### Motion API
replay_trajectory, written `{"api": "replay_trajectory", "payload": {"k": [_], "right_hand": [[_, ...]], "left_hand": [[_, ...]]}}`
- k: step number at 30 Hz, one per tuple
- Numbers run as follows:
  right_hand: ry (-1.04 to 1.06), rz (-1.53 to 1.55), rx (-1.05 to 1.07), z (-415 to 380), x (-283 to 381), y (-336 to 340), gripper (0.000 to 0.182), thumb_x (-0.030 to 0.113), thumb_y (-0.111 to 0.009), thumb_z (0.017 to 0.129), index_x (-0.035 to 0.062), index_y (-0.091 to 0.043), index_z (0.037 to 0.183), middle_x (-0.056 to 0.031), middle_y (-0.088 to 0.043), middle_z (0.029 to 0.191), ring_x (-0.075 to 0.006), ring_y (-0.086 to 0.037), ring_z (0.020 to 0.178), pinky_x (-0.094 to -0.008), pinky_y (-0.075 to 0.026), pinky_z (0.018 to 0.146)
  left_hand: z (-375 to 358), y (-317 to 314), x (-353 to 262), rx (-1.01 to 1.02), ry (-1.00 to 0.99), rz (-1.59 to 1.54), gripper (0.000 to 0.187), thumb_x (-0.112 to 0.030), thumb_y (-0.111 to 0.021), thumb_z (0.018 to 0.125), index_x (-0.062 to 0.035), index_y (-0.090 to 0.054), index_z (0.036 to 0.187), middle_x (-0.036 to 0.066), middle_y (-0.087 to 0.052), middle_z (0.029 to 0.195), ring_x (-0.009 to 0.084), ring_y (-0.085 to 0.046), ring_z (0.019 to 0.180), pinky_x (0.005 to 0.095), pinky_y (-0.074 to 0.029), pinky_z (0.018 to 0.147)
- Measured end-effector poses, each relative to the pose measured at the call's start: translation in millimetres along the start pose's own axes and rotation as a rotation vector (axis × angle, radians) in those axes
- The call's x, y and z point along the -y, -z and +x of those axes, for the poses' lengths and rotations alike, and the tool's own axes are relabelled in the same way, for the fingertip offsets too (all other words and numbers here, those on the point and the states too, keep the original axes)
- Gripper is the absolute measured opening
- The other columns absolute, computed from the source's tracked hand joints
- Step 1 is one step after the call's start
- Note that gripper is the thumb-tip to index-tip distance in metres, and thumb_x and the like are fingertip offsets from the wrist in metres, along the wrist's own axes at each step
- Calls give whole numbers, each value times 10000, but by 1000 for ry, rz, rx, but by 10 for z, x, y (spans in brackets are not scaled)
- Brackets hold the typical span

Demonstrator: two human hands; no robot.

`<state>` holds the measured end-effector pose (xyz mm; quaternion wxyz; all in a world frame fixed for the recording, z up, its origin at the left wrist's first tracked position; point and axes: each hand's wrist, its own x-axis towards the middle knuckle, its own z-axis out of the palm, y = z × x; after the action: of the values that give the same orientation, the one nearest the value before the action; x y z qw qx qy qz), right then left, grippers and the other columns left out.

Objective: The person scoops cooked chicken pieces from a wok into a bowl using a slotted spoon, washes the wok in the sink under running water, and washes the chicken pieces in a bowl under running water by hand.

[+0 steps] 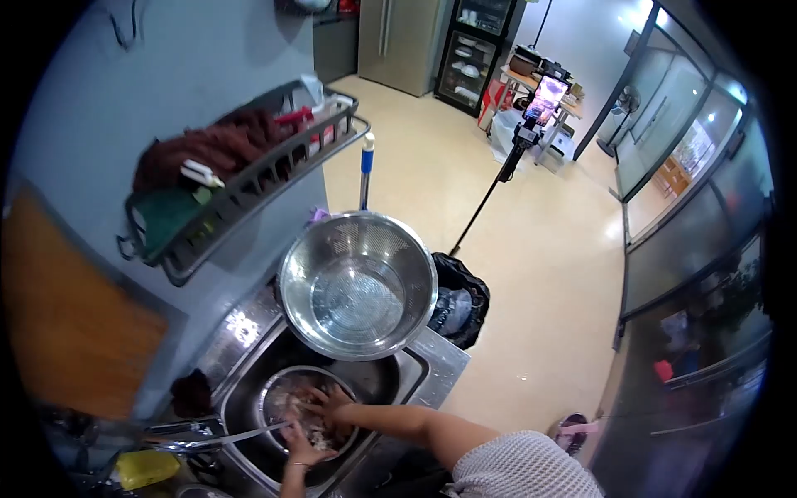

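Observation:
In the head view, a round metal bowl [267,397] sits in the sink [236,436], holding wet, pale pinkish pieces [292,401] that look like raw meat. My right hand [334,406] reaches into the bowl from the right, fingers spread among the pieces. At the bowl's near side is my left hand [304,448], with its thumb and fingers apart; its fingertips are partly lost among the pieces. The faucet [187,440] extends from the left towards the bowl. A large perforated metal strainer [359,286] rests across the sink's far end.
A wall rack [241,195] with brown cloths hangs at the left. Beyond the counter stand a black-lined bin [461,307] and a phone on a stand [544,104]. A yellow item [148,469] lies near the faucet. Glass doors [664,158] line the right.

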<state>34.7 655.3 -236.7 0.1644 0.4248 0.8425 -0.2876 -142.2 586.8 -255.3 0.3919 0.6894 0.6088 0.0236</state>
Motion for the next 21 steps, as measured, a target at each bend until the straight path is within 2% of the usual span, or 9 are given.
{"api": "replay_trajectory", "payload": {"k": [1, 2, 4, 7, 10, 11, 19, 20, 21], "right_hand": [[-5, -82, 77, -24, 46, -33, 843, 364, -616, 672, 314, -131, 1360, -159, -5, 1421, -414, -187, 1248, -538, -268, 922], [10, -88, 47, 18, 69, -110, 843, 364, -616, 672, 314, -131, 1360, -159, -5, 1421, -414, -187, 1248, -538, -268, 922], [-226, 230, 16, 85, 151, -291, 907, 378, -647, 653, 296, -94, 1366, -166, 29, 1418, -409, -193, 1250, -527, -257, 939], [-310, 491, -122, -49, 245, -405, 971, 393, -692, 597, 256, -114, 1366, -216, 20, 1400, -450, -245, 1213, -488, -265, 964], [-191, 523, -152, 3, 252, -661, 1024, 384, -727, 547, 228, -126, 1361, -264, 9, 1378, -492, -308, 1151, -448, -294, 969], [-236, 528, -272, -113, 345, -695, 1007, 344, -739, 540, 230, -151, 1349, -298, 5, 1358, -511, -361, 1093, -435, -332, 949], [-356, 647, -284, -216, 467, -706, 865, 294, -733, 563, 190, -261, 1281, -260, -39, 1373, -473, -401, 1085, -428, -358, 935], [-369, 900, -288, -112, 424, -773, 878, 275, -736, 553, 173, -256, 1282, -277, -47, 1367, -465, -382, 1109, -422, -358, 937], [-364, 1042, -297, 2, 408, -843, 884, 266, -737, 548, 164, -254, 1282, -285, -51, 1365, -462, -373, 1121, -418, -357, 938]], "left_hand": [[19, -162, 108, 10, 106, 152, 1400, -430, -833, 328, -21, 55, 1330, 303, -11, 1334, 415, -82, 1258, 384, -177, 1034], [14, -85, -28, 4, 169, 67, 1356, -418, -836, 336, -15, -9, 1332, 313, -4, 1327, 426, -118, 1245, 360, -197, 1027], [140, -315, 366, -26, 196, 112, 1298, -408, -832, 357, -4, -73, 1330, 323, -17, 1320, 437, -153, 1229, 336, -214, 1020], [12, -134, 184, -52, 178, 87, 1254, -404, -822, 382, -1, -107, 1329, 337, 12, 1331, 431, -102, 1256, 332, -204, 1024], [-96, -14, 107, -73, 159, 115, 1270, -402, -819, 381, -7, -80, 1335, 352, 37, 1334, 398, -59, 1283, 348, -194, 1029], [-136, 12, 77, -86, 191, 80, 1281, -400, -821, 374, -11, -71, 1336, 347, 4, 1336, 393, -80, 1281, 354, -198, 1028], [-245, 22, -19, 43, 89, -201, 1194, -310, -820, 448, -7, -85, 1338, 213, -311, 1295, 310, -325, 1201, 332, -297, 979], [-338, 83, -146, 127, 72, -331, 1188, -301, -822, 451, 3, -90, 1336, 209, -339, 1281, 305, -352, 1185, 324, -305, 971], [-233, 9, 15, 55, 103, -155, 1177, -269, -825, 460, 18, -90, 1334, 205, -356, 1278, 286, -372, 1172, 319, -316, 959]]}}
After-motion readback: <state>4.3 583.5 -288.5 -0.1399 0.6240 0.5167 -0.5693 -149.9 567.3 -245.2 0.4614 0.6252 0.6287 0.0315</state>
